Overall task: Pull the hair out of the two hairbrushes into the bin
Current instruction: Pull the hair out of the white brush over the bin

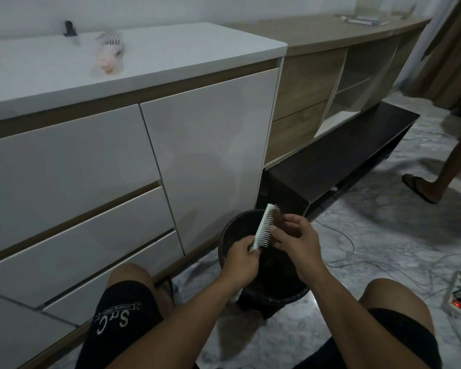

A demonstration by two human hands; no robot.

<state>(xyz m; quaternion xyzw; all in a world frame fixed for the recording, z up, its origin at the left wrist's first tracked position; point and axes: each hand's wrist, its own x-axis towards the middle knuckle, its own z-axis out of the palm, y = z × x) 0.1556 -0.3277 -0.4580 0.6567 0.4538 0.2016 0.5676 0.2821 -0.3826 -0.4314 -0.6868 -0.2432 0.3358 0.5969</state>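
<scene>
A pale green hairbrush (264, 226) stands tilted upright above the black bin (228, 230), bristles facing right. My left hand (241, 258) grips its handle at the bottom. My right hand (297, 242) pinches a brown clump of hair (278, 220) caught in the upper bristles. The bin sits on the floor between my knees, and its inside looks dark. A second hairbrush (109, 53), pinkish with pale bristles, lies on the white cabinet top at the upper left, far from both hands.
White drawers and a door (210, 155) stand just left of the bin. A dark low bench (343, 158) runs off to the right. Another person's legs (447, 155) are at the far right. Cables and a power strip (455, 299) lie on the marble floor.
</scene>
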